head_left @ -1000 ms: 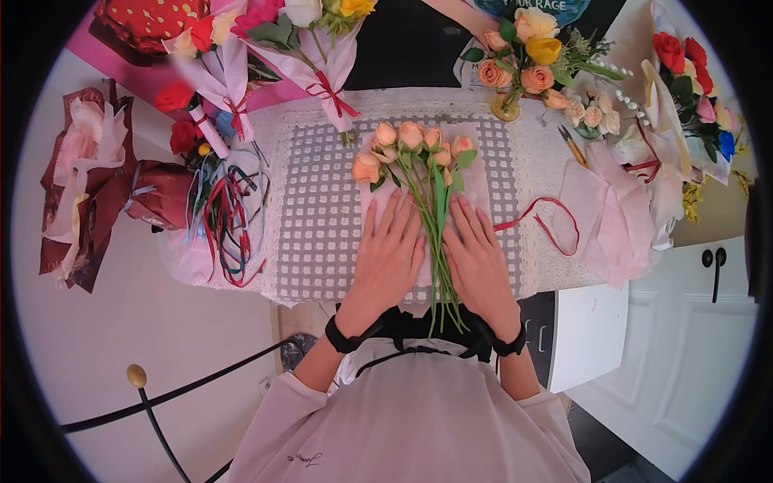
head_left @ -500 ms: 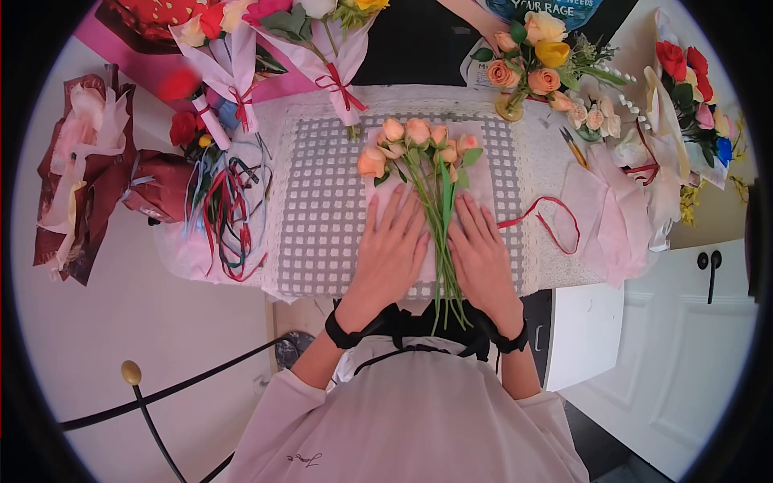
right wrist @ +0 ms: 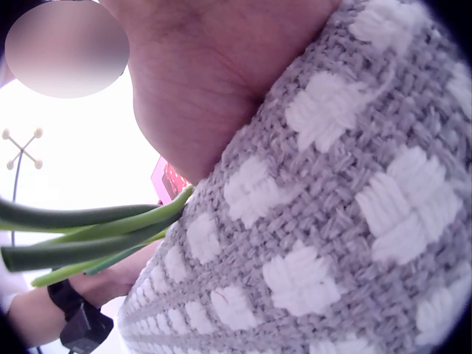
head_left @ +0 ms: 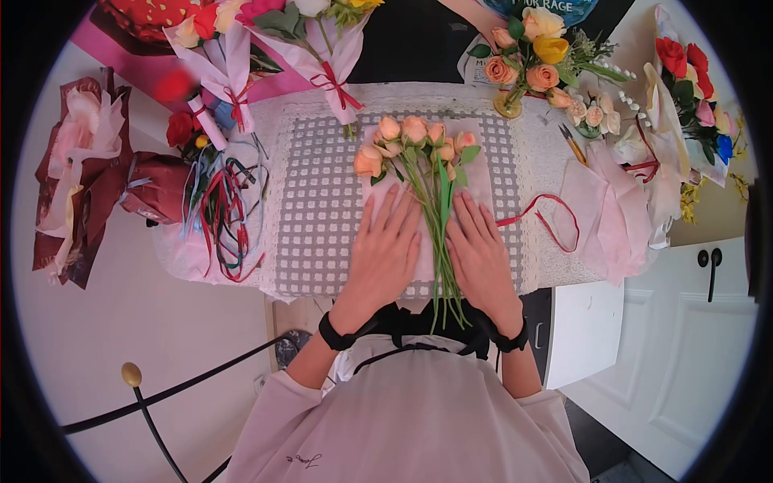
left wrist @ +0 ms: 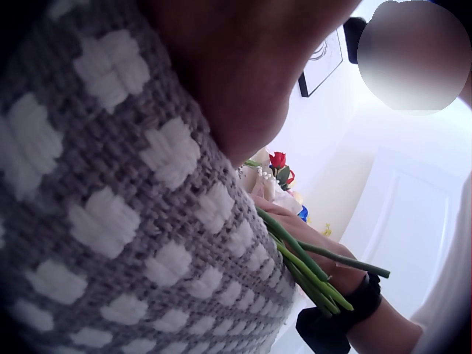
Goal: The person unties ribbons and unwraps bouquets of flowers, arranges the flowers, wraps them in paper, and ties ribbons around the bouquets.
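Observation:
A bunch of peach roses (head_left: 415, 130) lies on a sheet of pale pink paper (head_left: 480, 179), heads toward the far side. Its long green stems (head_left: 441, 262) run toward the person and jut past the near table edge. To the left of the stems, my left hand (head_left: 388, 251) rests palm down with straight fingers, partly on the paper. My right hand (head_left: 481, 262) lies flat on the other side, its thumb beside the stems. Both wrist views show the heel of a hand on the woven grey-and-white mat (left wrist: 177, 262), with stem ends (right wrist: 88, 228) sticking out beyond the edge.
A red ribbon (head_left: 555, 205) curls right of the mat, near folded pink paper (head_left: 608, 209) and scissors (head_left: 573, 145). Tangled ribbons (head_left: 225, 209) lie at the left. Wrapped flowers (head_left: 334, 72) and a small vase of roses (head_left: 539, 76) stand along the back.
The head view has shifted slightly. Both hands stay flat beside the stems, and the roses keep their place on the paper.

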`<move>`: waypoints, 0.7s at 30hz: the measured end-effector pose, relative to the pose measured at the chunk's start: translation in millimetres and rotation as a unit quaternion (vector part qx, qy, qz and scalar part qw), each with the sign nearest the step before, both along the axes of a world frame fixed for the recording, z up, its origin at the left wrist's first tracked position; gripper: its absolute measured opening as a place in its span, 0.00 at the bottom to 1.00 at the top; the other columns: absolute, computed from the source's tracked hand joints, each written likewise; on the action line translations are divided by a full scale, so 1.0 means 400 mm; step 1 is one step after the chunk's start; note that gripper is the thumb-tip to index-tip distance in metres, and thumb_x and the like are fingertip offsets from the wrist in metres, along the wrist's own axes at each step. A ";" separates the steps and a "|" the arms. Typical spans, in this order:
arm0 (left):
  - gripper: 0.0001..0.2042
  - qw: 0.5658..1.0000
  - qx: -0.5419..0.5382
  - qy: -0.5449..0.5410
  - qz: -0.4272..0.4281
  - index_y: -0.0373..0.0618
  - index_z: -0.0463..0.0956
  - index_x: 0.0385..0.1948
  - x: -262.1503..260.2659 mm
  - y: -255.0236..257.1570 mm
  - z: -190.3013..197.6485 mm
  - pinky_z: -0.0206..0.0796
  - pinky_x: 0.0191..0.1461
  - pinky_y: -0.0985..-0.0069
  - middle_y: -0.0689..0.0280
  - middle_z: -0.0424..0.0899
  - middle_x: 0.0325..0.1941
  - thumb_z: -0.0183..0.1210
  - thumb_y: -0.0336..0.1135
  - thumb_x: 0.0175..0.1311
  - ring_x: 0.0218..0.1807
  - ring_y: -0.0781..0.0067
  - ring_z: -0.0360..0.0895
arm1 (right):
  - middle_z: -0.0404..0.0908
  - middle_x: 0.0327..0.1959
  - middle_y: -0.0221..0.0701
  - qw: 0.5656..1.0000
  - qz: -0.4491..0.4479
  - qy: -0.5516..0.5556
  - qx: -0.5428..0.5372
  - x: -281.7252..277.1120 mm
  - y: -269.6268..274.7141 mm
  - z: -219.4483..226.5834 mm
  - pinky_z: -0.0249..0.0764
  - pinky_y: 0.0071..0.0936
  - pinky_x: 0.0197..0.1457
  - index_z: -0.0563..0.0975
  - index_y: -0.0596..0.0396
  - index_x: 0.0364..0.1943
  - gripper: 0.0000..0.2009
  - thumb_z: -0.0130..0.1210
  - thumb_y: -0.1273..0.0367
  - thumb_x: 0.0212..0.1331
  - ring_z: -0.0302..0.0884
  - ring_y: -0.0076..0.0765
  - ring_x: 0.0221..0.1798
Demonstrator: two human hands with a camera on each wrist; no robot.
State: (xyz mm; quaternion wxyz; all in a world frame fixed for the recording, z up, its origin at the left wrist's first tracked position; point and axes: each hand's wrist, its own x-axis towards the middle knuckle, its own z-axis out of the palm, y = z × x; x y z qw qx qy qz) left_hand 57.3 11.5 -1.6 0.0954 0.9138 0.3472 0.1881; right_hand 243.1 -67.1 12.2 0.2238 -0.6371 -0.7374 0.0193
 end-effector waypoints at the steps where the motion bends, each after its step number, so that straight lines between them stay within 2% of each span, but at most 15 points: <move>1: 0.24 1.000 0.000 0.000 0.000 0.36 0.68 0.71 -0.002 0.000 0.000 0.39 0.86 0.48 0.53 0.64 0.80 0.49 0.35 0.76 0.83 0.49 0.55 | 0.64 0.77 0.52 1.000 0.000 0.001 -0.001 0.000 0.000 0.000 0.54 0.51 0.82 0.73 0.65 0.61 0.18 0.52 0.71 0.71 0.58 0.56 0.81; 8: 0.25 1.000 -0.015 0.007 0.003 0.37 0.65 0.74 -0.017 -0.006 0.013 0.40 0.86 0.50 0.56 0.61 0.83 0.47 0.33 0.76 0.84 0.51 0.54 | 0.64 0.77 0.51 1.000 -0.002 -0.001 -0.010 0.000 0.000 0.001 0.53 0.50 0.83 0.73 0.64 0.61 0.18 0.52 0.71 0.72 0.57 0.55 0.81; 10: 0.26 1.000 -0.018 0.007 0.006 0.37 0.64 0.74 -0.020 -0.008 0.016 0.40 0.86 0.51 0.56 0.60 0.83 0.46 0.33 0.77 0.84 0.51 0.53 | 0.65 0.76 0.53 1.000 0.001 0.016 -0.005 -0.001 -0.001 0.004 0.53 0.50 0.83 0.73 0.67 0.59 0.16 0.51 0.73 0.71 0.56 0.56 0.82; 12: 0.27 1.000 -0.005 0.014 0.011 0.38 0.64 0.75 -0.023 -0.010 0.015 0.43 0.85 0.50 0.56 0.62 0.82 0.50 0.34 0.75 0.83 0.52 0.55 | 0.65 0.76 0.53 1.000 0.001 0.015 -0.005 0.000 0.000 0.005 0.53 0.50 0.83 0.73 0.67 0.58 0.16 0.51 0.73 0.71 0.56 0.56 0.82; 16: 0.28 1.000 -0.008 0.017 0.015 0.39 0.63 0.76 -0.030 -0.015 0.023 0.43 0.85 0.50 0.56 0.62 0.82 0.50 0.34 0.75 0.83 0.52 0.55 | 0.64 0.77 0.52 1.000 -0.001 -0.002 -0.007 0.002 -0.001 0.000 0.54 0.50 0.83 0.73 0.64 0.61 0.17 0.52 0.71 0.71 0.58 0.55 0.81; 18: 0.27 0.999 -0.024 0.023 0.015 0.40 0.61 0.77 -0.035 -0.017 0.025 0.40 0.86 0.51 0.56 0.60 0.83 0.45 0.34 0.77 0.84 0.51 0.53 | 0.64 0.77 0.52 1.000 -0.001 -0.001 -0.007 0.001 -0.001 0.001 0.54 0.50 0.83 0.73 0.64 0.61 0.17 0.52 0.71 0.71 0.58 0.55 0.81; 21: 0.28 0.999 -0.022 0.028 0.012 0.40 0.60 0.78 -0.043 -0.018 0.021 0.39 0.86 0.50 0.56 0.60 0.83 0.45 0.34 0.77 0.84 0.51 0.53 | 0.64 0.77 0.52 1.000 -0.001 0.001 -0.006 0.002 -0.001 0.000 0.54 0.51 0.83 0.73 0.64 0.60 0.17 0.52 0.71 0.71 0.58 0.56 0.81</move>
